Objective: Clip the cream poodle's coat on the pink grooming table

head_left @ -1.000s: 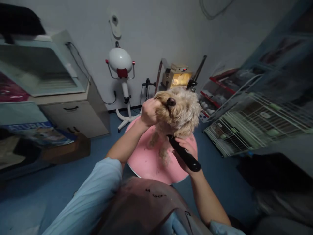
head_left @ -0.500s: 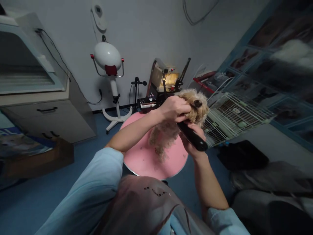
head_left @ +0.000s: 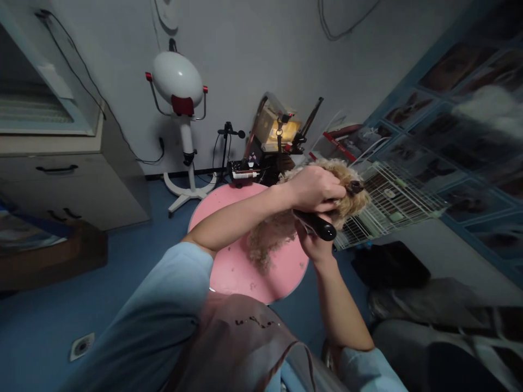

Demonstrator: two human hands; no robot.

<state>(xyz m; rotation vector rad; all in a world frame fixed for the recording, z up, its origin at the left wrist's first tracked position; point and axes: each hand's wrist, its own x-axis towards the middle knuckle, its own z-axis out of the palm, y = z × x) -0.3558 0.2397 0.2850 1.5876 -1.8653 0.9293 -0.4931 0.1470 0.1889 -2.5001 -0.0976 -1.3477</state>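
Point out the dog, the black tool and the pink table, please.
dog (head_left: 269, 239), head view, curly body fur.
black tool (head_left: 322, 228), head view, rounded handle end.
pink table (head_left: 229, 199), head view, bare top near far rim.

The person wears a light blue top. Its left sleeve (head_left: 163, 310) is wide and loose, smooth cloth with soft folds, and ends in a plain edge near the elbow. The right sleeve (head_left: 368, 370) shows only as a short blue cuff at the bottom edge. Below both sleeves the forearms are bare, as are the left hand (head_left: 316, 188) and the right hand (head_left: 311, 246). Over the chest is an apron (head_left: 245, 354) — dull greyish-pink, slightly glossy, creased into broad folds — with a short row of small dark marks (head_left: 253, 322) near its upper hem, too small to read. A strip of the blue top shows beneath its lower fold.
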